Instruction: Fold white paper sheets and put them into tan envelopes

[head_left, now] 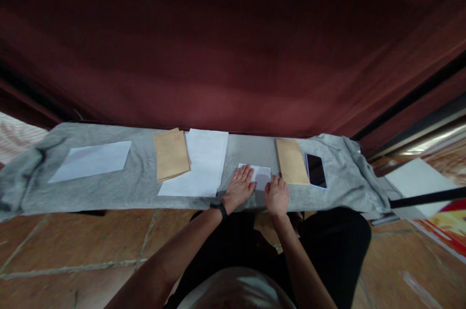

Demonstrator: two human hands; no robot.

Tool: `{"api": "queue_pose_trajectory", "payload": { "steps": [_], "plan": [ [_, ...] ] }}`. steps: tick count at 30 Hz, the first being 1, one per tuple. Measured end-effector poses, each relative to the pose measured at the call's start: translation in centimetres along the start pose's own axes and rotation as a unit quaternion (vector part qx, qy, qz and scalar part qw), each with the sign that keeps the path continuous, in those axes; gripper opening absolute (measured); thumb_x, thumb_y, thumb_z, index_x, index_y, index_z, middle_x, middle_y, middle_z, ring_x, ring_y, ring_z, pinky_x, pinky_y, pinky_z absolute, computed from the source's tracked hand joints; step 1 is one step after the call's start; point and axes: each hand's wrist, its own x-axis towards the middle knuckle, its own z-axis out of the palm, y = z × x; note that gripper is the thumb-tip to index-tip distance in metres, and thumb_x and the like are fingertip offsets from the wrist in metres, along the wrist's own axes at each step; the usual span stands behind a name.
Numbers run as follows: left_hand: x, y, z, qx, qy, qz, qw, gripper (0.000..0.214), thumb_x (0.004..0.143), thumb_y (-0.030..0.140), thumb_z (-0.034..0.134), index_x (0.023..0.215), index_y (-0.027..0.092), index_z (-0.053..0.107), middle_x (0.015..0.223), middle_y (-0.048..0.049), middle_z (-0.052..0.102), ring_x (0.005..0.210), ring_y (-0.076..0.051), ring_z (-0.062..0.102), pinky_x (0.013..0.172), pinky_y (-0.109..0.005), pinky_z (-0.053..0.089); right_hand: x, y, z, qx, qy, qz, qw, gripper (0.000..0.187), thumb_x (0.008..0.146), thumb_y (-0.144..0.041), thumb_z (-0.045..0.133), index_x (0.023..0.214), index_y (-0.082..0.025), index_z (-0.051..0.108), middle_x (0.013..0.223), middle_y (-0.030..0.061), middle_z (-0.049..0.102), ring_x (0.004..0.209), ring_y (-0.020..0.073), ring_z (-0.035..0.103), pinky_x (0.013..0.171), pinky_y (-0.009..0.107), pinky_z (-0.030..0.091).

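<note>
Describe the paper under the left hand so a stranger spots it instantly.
On the grey cloth, look between the larger white sheets and the brown paper beside the phone. There the left hand lies on a white paper, the right hand at its right edge. It is by far the smallest white piece on the cloth.

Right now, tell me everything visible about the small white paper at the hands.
The small white paper looks rectangular and plain, lying on the grey cloth, partly shaded. The left hand lies spread over its left part; the right hand, curled, is at its right edge. Whether it is folded, I cannot tell.
</note>
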Motion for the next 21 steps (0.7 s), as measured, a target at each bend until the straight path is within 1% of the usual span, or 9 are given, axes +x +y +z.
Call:
{"api": "queue_pose_trajectory", "payload": {
  "steps": [1, 3, 4, 6, 10, 13, 16, 21],
  "plan": [
    [0.1, 0.0, 0.1, 0.001, -0.002, 0.002, 1.000, 0.059, 0.102, 0.039, 0.032, 0.153, 0.011, 0.035, 0.162, -0.0139, 0.032, 0.152, -0.025, 0.022, 0.124, -0.047, 0.019, -0.1, -0.3, 0.5, 0.010, 0.018, -0.042, 0.999, 0.038, 0.097, -0.023, 0.039, 0.127, -0.011, 0.059, 0.117, 0.0201, 0.066, 0.110, 0.0302, 0.061, 0.094, 0.042, 0.045],
    [0.2, 0.0, 0.2, 0.006, -0.012, 0.013, 1.000, 0.059, 0.101, 0.034, 0.032, 0.154, 0.010, 0.034, 0.162, -0.0147, 0.031, 0.152, -0.026, 0.022, 0.124, -0.047, 0.019, -0.1, -0.9, 1.6, 0.056, 0.028, -0.113, 0.992, 0.041, 0.098, -0.024, 0.037, 0.132, -0.011, 0.057, 0.127, 0.0184, 0.063, 0.118, 0.0280, 0.057, 0.101, 0.042, 0.043],
    [0.3, 0.0, 0.3, 0.009, -0.020, 0.018, 1.000, 0.059, 0.100, 0.031, 0.032, 0.154, 0.010, 0.033, 0.162, -0.0151, 0.031, 0.152, -0.026, 0.022, 0.124, -0.048, 0.019, -0.1, -1.2, 2.1, 0.075, 0.026, -0.137, 0.987, 0.043, 0.099, -0.024, 0.035, 0.134, -0.012, 0.057, 0.132, 0.0171, 0.062, 0.123, 0.0266, 0.055, 0.104, 0.042, 0.042],
    [0.5, 0.2, 0.3, 0.015, -0.033, 0.025, 0.999, 0.059, 0.098, 0.026, 0.032, 0.154, 0.009, 0.033, 0.161, -0.0159, 0.032, 0.152, -0.026, 0.022, 0.124, -0.049, 0.018, -0.2, -1.5, 3.1, 0.084, 0.015, -0.162, 0.983, 0.045, 0.101, -0.025, 0.031, 0.137, -0.012, 0.056, 0.141, 0.0155, 0.057, 0.132, 0.0242, 0.050, 0.110, 0.042, 0.038],
    [0.8, 0.6, 0.0, 0.016, -0.046, 0.038, 0.998, 0.060, 0.097, 0.025, 0.032, 0.153, 0.004, 0.035, 0.160, -0.0184, 0.034, 0.152, -0.028, 0.023, 0.125, -0.048, 0.016, -0.3, -1.0, 4.0, 0.029, -0.005, -0.173, 0.984, 0.049, 0.105, -0.028, 0.027, 0.144, -0.011, 0.051, 0.151, 0.0147, 0.049, 0.142, 0.0237, 0.040, 0.118, 0.045, 0.027],
    [1.0, 0.9, -0.2, 0.013, -0.051, 0.051, 0.997, 0.059, 0.097, 0.025, 0.033, 0.150, 0.001, 0.038, 0.158, -0.0207, 0.036, 0.151, -0.028, 0.025, 0.125, -0.048, 0.016, -0.3, -0.3, 4.1, -0.010, -0.014, -0.173, 0.985, 0.051, 0.105, -0.031, 0.027, 0.148, -0.012, 0.047, 0.156, 0.0144, 0.042, 0.145, 0.0252, 0.037, 0.119, 0.046, 0.024],
    [1.2, 1.1, -0.3, 0.012, -0.056, 0.058, 0.997, 0.058, 0.096, 0.023, 0.032, 0.148, -0.002, 0.039, 0.157, -0.0234, 0.037, 0.151, -0.029, 0.026, 0.125, -0.049, 0.016, -0.3, 0.1, 4.1, -0.034, -0.017, -0.172, 0.984, 0.051, 0.105, -0.032, 0.028, 0.150, -0.013, 0.043, 0.158, 0.0145, 0.039, 0.147, 0.0260, 0.034, 0.119, 0.047, 0.023],
    [1.5, 1.3, -0.4, 0.018, -0.065, 0.060, 0.996, 0.058, 0.096, 0.023, 0.030, 0.148, -0.002, 0.040, 0.156, -0.0228, 0.037, 0.150, -0.029, 0.027, 0.125, -0.049, 0.015, -0.4, 0.4, 4.2, -0.024, -0.002, -0.168, 0.986, 0.052, 0.105, -0.034, 0.031, 0.151, -0.013, 0.043, 0.157, 0.0160, 0.039, 0.147, 0.0272, 0.034, 0.118, 0.049, 0.026]
  ]
}}
